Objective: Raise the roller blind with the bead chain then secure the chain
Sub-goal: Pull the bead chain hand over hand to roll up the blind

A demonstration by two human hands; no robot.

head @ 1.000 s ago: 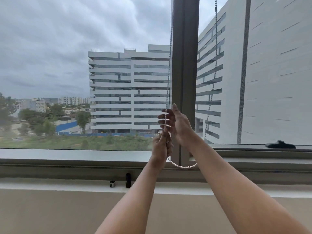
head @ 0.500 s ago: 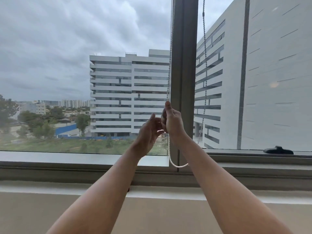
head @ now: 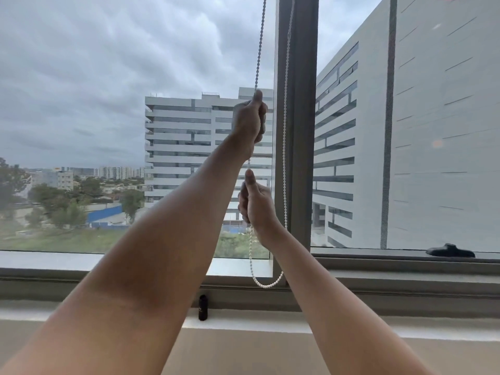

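White bead chain (head: 258, 58): left hand (head: 249, 121), newly risen to 12 o'clock of right hand (head: 257, 204), is gripping the same strand, both grips clasping it; hand-over-hand raising is probably continuing.

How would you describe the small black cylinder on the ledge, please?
Start at the grey window post. Left of its foot and of the bead chain loop, the cylinder stands upright on the ledge; the black handle lies flat far right.

**A:** Where are the hands?
**B:** The left-hand grip (head: 250, 120) curls round a white bead chain (head: 266, 286) high up. The right-hand grip (head: 257, 204) holds the same strand below, beside a grey upright window post (head: 297, 131).
**A:** And the loop?
**B:** It hangs near the sill.
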